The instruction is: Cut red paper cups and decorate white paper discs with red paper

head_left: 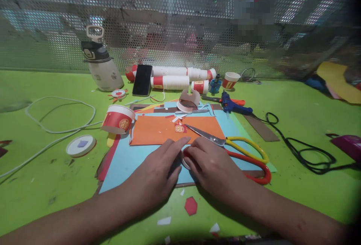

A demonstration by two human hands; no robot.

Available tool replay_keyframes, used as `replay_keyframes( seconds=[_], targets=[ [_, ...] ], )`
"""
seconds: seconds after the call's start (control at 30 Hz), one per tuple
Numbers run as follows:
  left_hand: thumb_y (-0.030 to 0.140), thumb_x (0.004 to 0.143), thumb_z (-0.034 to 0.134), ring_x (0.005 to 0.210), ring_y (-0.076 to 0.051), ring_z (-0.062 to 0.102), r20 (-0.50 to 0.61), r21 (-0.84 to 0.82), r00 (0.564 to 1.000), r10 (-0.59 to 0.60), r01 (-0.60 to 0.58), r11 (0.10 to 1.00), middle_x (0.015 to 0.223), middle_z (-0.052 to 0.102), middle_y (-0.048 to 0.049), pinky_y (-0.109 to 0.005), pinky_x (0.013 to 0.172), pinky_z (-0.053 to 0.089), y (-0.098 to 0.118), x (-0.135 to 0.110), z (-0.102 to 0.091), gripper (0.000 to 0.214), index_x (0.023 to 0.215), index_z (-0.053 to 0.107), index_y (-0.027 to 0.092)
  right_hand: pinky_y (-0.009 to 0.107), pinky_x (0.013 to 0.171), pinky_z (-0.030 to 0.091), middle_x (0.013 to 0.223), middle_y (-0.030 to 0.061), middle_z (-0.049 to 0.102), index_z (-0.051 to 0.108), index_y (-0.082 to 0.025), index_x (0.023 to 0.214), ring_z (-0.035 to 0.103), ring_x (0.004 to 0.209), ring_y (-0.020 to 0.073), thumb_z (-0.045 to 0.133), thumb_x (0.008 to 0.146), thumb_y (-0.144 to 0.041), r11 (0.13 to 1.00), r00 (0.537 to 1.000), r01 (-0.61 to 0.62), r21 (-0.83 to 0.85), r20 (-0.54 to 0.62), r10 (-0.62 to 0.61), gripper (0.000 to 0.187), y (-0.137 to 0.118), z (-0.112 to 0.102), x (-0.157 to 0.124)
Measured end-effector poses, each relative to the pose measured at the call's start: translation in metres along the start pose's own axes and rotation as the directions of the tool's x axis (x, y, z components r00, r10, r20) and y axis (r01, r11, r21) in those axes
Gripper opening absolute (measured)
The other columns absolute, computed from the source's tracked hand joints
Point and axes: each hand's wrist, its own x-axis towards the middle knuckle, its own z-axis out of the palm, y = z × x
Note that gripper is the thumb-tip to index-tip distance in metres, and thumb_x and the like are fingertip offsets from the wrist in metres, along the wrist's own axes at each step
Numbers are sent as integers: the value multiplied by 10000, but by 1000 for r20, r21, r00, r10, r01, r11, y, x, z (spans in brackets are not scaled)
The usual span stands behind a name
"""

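A small round white paper-cup base [185,159] sits low over the light blue paper [132,166], mostly hidden between my hands. My right hand [211,164] has bent fingers closed on its right side. My left hand [160,169] holds its left side between thumb and long, forward-reaching fingers. Scissors with yellow and red handles [248,148] lie partly open beside my right hand, blades pointing left. Beyond my fingers is an orange sheet [152,130] bearing a red scrap with a gold emblem [180,128]. Behind it stands a cut cup piece [188,101].
A red-and-white paper cup [117,120] and a white lid [81,146] are at left. Toward the back are a bottle [105,73], a phone [142,80] and stacked cups [170,82]. A blue glue gun [235,105] trails black cord at right. A red hexagon [191,206] lies in front.
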Motion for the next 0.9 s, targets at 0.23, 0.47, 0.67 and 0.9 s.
replay_keyframes(
  seconds=[0.23,0.47,0.67,0.9],
  targets=[
    [208,843,574,1160,-276,506,59,-10,998,-15,16,1000,1277,523,-129,-471,979,448,4,4,-4,598,1392,338,198,338,677,446,822,80,619,656,-126,845,552,757,201,531,928,-131,997,999,-27,72,36,25,150,3,-6,4],
    [222,773,691,1058,-293,561,49,-50,992,-115,117,992,1170,615,-114,-470,892,479,1,14,7,651,1358,407,198,315,674,475,836,51,634,663,-161,848,582,757,178,583,857,-89,941,991,-117,319,-21,131,107,7,-23,7],
    [225,731,735,1072,-274,580,15,-132,990,-137,138,982,1173,619,-98,-463,916,471,-5,12,11,780,1406,345,246,379,617,456,785,115,574,696,-97,783,561,731,250,536,889,-138,999,998,-10,-31,-67,8,196,15,-35,3],
    [217,735,723,1070,-272,595,26,-171,988,-151,154,973,1171,635,-86,-472,915,476,-4,11,9,778,1409,337,257,345,646,451,796,88,568,692,-121,821,542,766,225,538,896,-118,996,1000,-20,82,9,19,171,14,-38,5]
  ],
)
